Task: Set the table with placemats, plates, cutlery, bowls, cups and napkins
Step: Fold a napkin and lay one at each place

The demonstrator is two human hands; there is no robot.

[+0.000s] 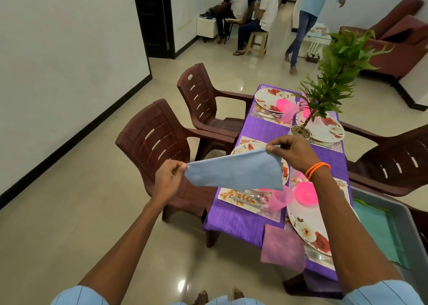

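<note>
A light blue napkin [236, 171] hangs folded in the air above the near left place setting. My left hand [168, 177] pinches its left corner and my right hand [293, 150] pinches its upper right corner. Below lies a table with a purple cloth [240, 221], set with floral plates [310, 229], pink bowls [305, 193], pink cups [279, 200], cutlery [252, 200] and placemats [228, 194]. A folded purple napkin [281, 247] lies at the near table edge beside the closest plate.
Brown plastic chairs [159, 140] stand along the table's left and right sides. A potted plant [324, 91] stands mid-table. A grey bin [398, 214] with green cloth sits at the right. Several people sit and one person walks at the far end of the room.
</note>
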